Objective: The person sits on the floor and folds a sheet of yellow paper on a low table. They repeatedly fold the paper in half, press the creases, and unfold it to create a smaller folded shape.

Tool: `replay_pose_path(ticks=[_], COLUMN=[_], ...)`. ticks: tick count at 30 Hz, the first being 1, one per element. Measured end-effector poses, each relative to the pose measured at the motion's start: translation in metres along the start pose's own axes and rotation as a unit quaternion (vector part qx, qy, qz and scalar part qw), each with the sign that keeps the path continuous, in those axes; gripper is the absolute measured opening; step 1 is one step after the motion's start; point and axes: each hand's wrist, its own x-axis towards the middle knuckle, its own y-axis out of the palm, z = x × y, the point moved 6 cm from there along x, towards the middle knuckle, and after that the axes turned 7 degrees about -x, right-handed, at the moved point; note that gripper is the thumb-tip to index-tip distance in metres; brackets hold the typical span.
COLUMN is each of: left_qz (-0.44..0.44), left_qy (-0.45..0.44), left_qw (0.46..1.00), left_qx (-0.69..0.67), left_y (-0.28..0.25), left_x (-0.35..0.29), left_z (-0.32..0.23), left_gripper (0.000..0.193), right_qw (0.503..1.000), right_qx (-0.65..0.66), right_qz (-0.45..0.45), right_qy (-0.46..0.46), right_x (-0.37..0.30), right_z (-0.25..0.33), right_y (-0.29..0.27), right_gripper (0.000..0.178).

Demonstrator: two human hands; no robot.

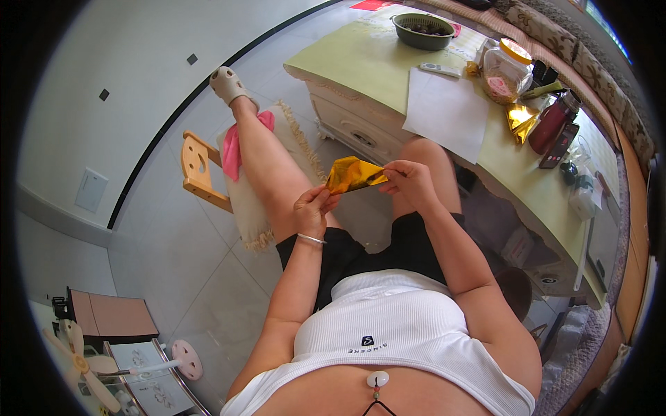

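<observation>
A piece of shiny gold foil paper [352, 175], partly folded and coming to a point on the right, is stretched between my two hands above my lap. My left hand [316, 208], with a silver bangle on its wrist, pinches the lower left corner between thumb and fingers. At the right tip, the fingers of my right hand [411, 184] are closed on the foil. Another gold foil piece [520, 122] lies on the table to the right, beside a dark red thermos [553, 123].
On the green-topped table [347, 59] are a white sheet [444, 114], a remote [440, 69], a yellow-lidded jar [505, 73], a black device [559, 147] and a dark green basket [423, 32]. A small wooden chair [196, 170] with a fringed cover and pink cloth [232, 152] stands left.
</observation>
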Motion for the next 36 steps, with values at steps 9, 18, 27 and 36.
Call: replay_pose_path(ticks=[9,18,27,36], left_qz=[-0.014,-0.025,-0.014,-0.032], left_qy=[-0.013,0.056,0.067,0.056], left_qw=[1.0,0.998,0.997,0.998], left_qx=[-0.016,0.033,0.04,0.011], left_y=[0.009,0.002,0.006,0.001], left_x=[-0.003,-0.002,-0.003,-0.002], left_z=[-0.003,-0.002,-0.004,0.0], left_gripper=[0.019,0.016,0.01,0.01], right_qw=[1.0,1.0,1.0,1.0], right_qx=[0.005,-0.016,0.007,0.004], right_qz=[-0.002,0.003,0.006,0.02], right_qy=[-0.002,-0.002,0.006,0.012], right_x=[-0.001,-0.003,0.0,-0.001], right_z=[0.004,0.003,0.001,-0.001], right_y=[0.001,0.003,0.002,0.004], right_gripper=[0.014,0.016,0.015,0.016])
